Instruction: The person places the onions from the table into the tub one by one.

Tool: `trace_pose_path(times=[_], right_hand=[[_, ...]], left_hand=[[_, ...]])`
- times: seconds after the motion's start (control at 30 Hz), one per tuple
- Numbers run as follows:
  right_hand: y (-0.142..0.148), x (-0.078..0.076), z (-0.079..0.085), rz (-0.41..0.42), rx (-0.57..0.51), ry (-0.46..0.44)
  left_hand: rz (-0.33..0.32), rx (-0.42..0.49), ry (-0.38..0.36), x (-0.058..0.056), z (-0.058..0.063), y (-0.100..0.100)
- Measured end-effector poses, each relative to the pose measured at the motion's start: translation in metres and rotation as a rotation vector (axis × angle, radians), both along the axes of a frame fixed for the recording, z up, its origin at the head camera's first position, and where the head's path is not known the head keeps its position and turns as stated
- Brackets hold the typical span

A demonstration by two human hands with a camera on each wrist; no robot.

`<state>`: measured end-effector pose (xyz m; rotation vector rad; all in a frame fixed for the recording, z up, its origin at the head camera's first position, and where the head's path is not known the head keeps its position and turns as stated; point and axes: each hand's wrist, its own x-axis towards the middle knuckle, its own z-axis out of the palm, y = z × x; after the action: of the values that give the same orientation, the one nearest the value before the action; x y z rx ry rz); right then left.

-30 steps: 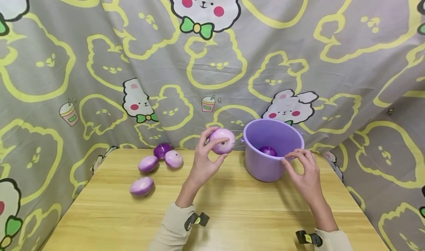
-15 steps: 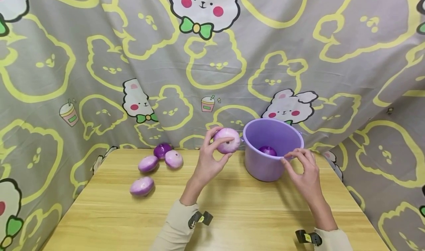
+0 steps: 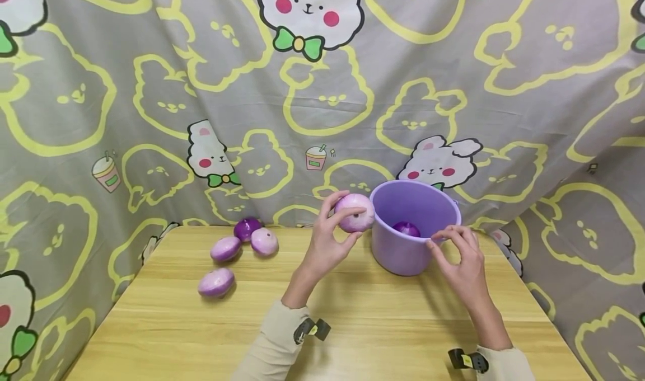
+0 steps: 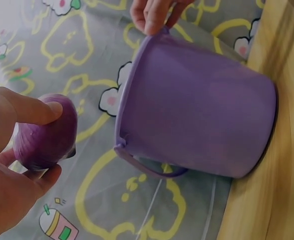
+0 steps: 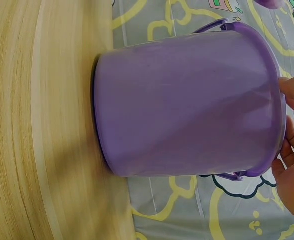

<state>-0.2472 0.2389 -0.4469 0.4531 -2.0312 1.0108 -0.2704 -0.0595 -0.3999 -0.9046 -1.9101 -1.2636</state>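
— Spotting the held onion (image 3: 355, 214)?
— Left hand's (image 3: 327, 240) fingers are curled round it, at the bucket's (image 3: 400, 258) nine o'clock.
— Right hand (image 3: 464, 262)?
— Fingers pinch the rim at five, likely steadying it.

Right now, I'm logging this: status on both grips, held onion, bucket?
Left grip holding onion, outside bucket. Right grip pinching rim. Nothing seen between onion and bucket.

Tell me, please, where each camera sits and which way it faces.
Head: on the head, facing forward and down at the table; sleeves, left hand and right hand show.
Left wrist: on that wrist, facing the held onion and bucket; left hand and part of the right hand show.
Right wrist: on that wrist, facing the bucket's side; part of the right hand shows.
Both wrist views share the bucket.
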Motion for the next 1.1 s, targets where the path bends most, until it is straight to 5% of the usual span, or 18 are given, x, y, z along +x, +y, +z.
trace_pose_path(times=[1.1], right_hand=[[-0.002, -0.001, 0.001, 0.009, -0.014, 0.055]], left_hand=[[-0.050, -0.052, -0.060, -0.014, 0.009, 0.041]])
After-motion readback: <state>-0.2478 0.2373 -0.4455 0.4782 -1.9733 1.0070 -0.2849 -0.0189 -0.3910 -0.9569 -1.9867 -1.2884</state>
